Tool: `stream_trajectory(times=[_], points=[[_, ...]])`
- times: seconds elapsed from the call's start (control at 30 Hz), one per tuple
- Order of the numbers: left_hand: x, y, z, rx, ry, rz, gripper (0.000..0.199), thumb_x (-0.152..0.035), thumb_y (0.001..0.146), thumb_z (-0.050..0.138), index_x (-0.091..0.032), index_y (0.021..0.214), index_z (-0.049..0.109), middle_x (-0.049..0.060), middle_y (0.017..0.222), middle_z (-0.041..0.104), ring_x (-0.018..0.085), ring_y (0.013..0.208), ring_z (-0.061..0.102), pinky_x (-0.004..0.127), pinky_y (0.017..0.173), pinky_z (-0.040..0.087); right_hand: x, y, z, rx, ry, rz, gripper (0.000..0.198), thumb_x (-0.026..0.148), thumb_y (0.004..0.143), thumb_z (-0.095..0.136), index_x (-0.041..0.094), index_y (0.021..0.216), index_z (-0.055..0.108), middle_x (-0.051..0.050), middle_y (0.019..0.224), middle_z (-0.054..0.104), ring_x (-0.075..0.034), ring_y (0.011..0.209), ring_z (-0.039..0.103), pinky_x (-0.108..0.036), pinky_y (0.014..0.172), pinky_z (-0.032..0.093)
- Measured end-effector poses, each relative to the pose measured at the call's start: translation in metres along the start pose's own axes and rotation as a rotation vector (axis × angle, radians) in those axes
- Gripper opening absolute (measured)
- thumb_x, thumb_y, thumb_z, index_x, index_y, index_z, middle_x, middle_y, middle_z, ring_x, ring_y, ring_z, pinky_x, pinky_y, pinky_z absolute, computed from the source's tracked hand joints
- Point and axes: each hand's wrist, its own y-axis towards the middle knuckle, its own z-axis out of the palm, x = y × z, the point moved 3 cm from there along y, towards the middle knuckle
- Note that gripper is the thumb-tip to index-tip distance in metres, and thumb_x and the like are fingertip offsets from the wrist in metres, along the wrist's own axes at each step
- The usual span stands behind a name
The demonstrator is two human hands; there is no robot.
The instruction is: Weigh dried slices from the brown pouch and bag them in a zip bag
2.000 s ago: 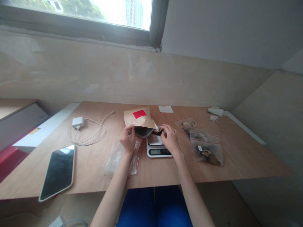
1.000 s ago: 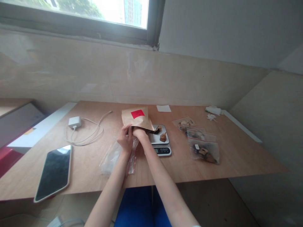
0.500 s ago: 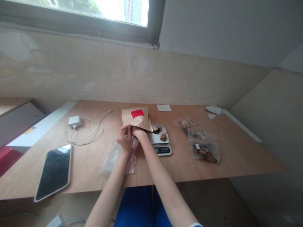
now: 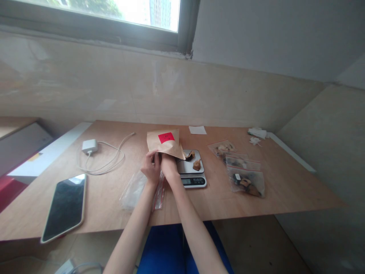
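A brown kraft paper bag (image 4: 154,141) with a red label (image 4: 166,137) is held up over the table, its mouth towards me. My left hand (image 4: 150,166) pinches the bag's near edge at the left. Inside the mouth is my right hand (image 4: 169,164), its fingers hidden by the paper. Just right of the bag, a white digital kitchen scale (image 4: 196,181) bears brown dried pieces, one of them a lumpy dried piece (image 4: 197,164) and another a darker curled piece (image 4: 190,155). Under my left forearm lie clear zip bags (image 4: 134,192) with red seals.
To the right lie several filled zip bags (image 4: 248,182) of dried pieces. A tablet (image 4: 65,207) and a white charger (image 4: 89,146) with its cable are on the left. White paper (image 4: 197,130) rests at the back, crumpled tissue (image 4: 257,133) at the back right.
My right hand has gone further into the paper bag, its wrist turning and shifting slightly right. The bag has tilted a little; my left hand stays on its edge.
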Motion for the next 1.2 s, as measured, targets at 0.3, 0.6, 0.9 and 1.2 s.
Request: stream_trajectory(times=[0.3,0.6,0.9,1.2], points=[[0.002,0.001,0.000,0.012,-0.042,-0.039,0.020,-0.032,0.087,0.047,-0.018,0.091,0.060,0.003,0.083,0.068,0.012,0.073,0.063,0.021,0.064,0.045,0.009,-0.029,-0.020,0.052,0.153,0.160,0.031,0.026,0.093,0.036,0.019,0.113,0.058,-0.012,0.095,0.068,-0.024,0.081,0.066,-0.031,0.070,0.048],[-0.001,0.002,0.000,0.031,-0.083,-0.032,0.021,-0.032,0.087,0.046,-0.018,0.089,0.061,0.003,0.083,0.067,0.012,0.074,0.062,0.022,0.066,0.045,-0.001,-0.053,-0.032,-0.147,0.325,0.056,0.020,0.027,0.088,0.047,0.018,0.097,0.063,-0.009,0.092,0.062,-0.020,0.088,0.061,-0.029,0.078,0.045],[-0.001,0.003,-0.001,0.026,-0.062,-0.031,0.020,-0.032,0.088,0.046,-0.018,0.090,0.061,0.003,0.084,0.068,0.012,0.076,0.063,0.022,0.067,0.045,-0.024,-0.077,-0.047,-0.149,0.728,-0.074,0.022,0.037,0.086,0.048,0.020,0.089,0.063,-0.003,0.088,0.064,-0.015,0.080,0.059,-0.023,0.067,0.044],[-0.003,0.005,-0.002,0.018,-0.059,-0.057,0.021,-0.033,0.088,0.045,-0.018,0.087,0.060,0.004,0.084,0.068,0.013,0.075,0.063,0.023,0.067,0.045,-0.085,-0.073,-0.052,-0.196,0.829,0.096,0.031,0.046,0.083,0.050,0.018,0.087,0.063,-0.003,0.080,0.066,-0.014,0.071,0.059,-0.024,0.064,0.045]])
